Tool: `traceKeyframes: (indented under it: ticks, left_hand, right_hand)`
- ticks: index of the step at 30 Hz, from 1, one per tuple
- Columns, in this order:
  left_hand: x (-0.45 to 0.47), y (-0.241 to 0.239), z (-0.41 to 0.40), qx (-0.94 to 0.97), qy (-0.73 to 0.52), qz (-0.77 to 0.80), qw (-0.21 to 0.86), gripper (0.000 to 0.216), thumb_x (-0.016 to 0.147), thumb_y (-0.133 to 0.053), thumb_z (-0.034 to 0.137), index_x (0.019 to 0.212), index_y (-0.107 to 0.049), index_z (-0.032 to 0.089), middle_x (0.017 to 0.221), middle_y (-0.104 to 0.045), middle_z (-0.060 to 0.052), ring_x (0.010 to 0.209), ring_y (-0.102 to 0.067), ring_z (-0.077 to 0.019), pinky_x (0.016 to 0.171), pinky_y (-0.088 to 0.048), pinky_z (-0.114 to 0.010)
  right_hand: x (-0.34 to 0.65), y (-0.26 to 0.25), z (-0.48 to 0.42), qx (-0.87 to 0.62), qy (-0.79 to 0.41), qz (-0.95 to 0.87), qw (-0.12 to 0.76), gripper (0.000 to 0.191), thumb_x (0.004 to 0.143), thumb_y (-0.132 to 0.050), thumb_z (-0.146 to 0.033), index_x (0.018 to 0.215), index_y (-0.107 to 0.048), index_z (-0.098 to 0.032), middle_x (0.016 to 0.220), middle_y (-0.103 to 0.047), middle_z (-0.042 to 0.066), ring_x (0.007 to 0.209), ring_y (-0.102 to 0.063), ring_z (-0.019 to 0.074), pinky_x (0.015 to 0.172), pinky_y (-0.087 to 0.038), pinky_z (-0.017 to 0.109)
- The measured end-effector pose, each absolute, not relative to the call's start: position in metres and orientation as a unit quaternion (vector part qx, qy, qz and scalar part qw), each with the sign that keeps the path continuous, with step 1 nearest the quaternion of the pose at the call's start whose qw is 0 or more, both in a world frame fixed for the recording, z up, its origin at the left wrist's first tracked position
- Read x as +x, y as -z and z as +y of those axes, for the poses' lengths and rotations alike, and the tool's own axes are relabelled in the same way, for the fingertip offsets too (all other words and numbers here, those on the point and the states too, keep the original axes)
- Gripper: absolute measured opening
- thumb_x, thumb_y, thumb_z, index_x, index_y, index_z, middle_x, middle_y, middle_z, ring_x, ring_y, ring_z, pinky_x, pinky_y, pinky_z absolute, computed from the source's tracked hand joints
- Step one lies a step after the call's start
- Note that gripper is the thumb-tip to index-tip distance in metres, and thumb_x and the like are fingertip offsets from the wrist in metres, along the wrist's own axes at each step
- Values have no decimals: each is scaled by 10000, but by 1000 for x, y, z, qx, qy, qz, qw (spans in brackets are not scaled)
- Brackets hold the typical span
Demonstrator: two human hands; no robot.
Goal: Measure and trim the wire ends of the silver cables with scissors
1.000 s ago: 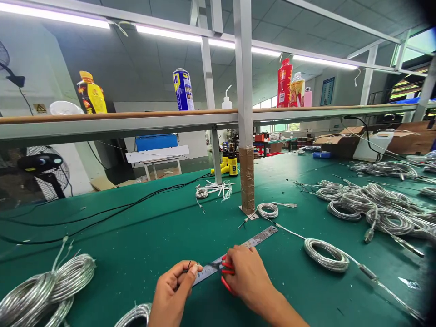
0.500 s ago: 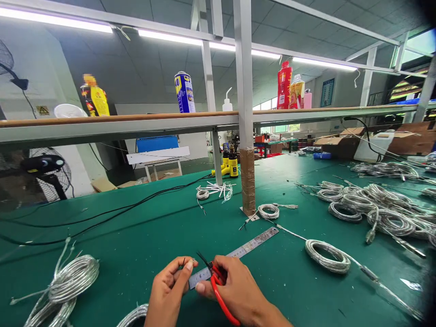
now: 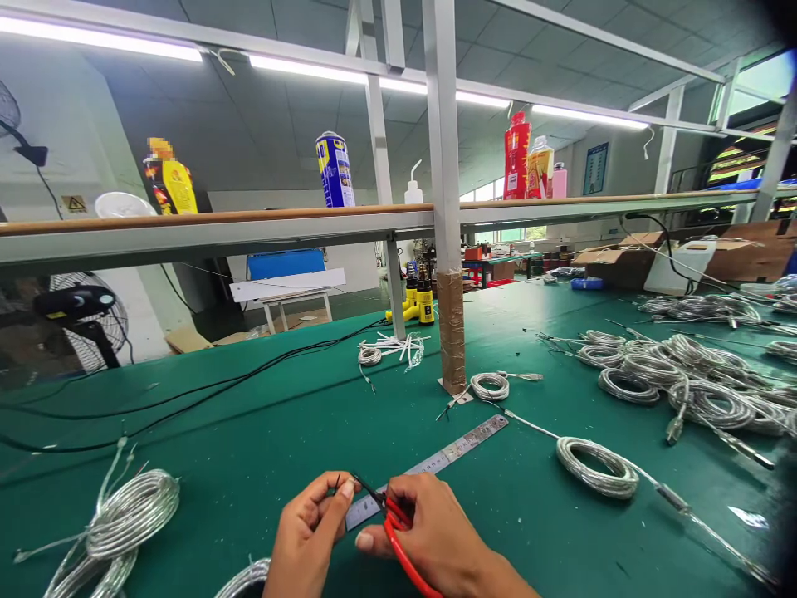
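Note:
Low in the centre, my left hand pinches a thin dark wire between thumb and fingertips; the rest of it is hidden by the fingers. Beside it, my right hand is wrapped round red-handled scissors. Their dark blades point up and left, with the tips at the left fingertips. Whether the blades touch the wire is too small to tell. Under both hands a steel ruler lies diagonally on the green table mat. A coiled clear cable is partly hidden left of my left hand.
Another coil bundle lies at the left. A coiled cable stretches across the right, with a heap of coils behind. A post wrapped in brown tape rises beyond the ruler, under a shelf. Yellow heat guns stand farther back.
The scissors have shifted slightly left and down, so that their blade tips now reach the left fingertips. My left hand has stayed nearly in place.

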State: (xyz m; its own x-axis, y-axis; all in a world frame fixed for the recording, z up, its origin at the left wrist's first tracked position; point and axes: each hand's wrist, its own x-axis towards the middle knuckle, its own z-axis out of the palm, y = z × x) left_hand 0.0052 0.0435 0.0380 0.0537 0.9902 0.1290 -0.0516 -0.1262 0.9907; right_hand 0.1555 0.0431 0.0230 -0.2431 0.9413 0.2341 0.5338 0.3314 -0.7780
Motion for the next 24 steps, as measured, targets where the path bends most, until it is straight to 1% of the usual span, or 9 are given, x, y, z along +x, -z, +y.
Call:
traceKeyframes:
  ticks: [8,13,15,19,24]
  left_hand:
    - [3,-34,47,553,-512,443,485,348,618,-633,474,648,-590,130,464,-303,74,428,-196,-55,375,-185,-157]
    - [3,-33,47,562,-508,445,477,351,642,-606,486,626,-562,138,458,-242,87,426,-152,-54,372,-149,-162]
    - [3,-33,47,560,-508,448,476,349,641,-606,485,624,-564,138,457,-233,87,424,-151,-54,369,-144,-165]
    - [3,-34,46,559,-510,448,477,344,638,-608,482,623,-571,141,460,-249,82,424,-156,-58,369,-152,-167]
    - [3,-32,48,562,-511,451,469,359,641,-598,494,652,-595,135,460,-244,83,426,-157,-58,377,-159,-169]
  right_hand:
    - [155,-17,47,-512,-275,-734,351,486,635,-559,-566,478,-319,-173,475,-290,-65,479,-236,76,419,-151,217]
    - [155,-15,48,-502,-272,-734,368,471,660,-539,-561,479,-347,-170,481,-292,-62,477,-221,77,418,-151,214]
    - [155,-16,48,-499,-276,-732,373,468,666,-533,-560,472,-363,-170,483,-281,-60,477,-203,79,413,-144,215]
    - [153,-18,47,-512,-264,-728,372,489,635,-547,-587,444,-391,-165,470,-260,-57,474,-195,82,410,-137,219]
    - [153,-19,49,-520,-253,-730,365,465,668,-536,-541,425,-406,-167,455,-248,-54,453,-193,80,400,-143,219]
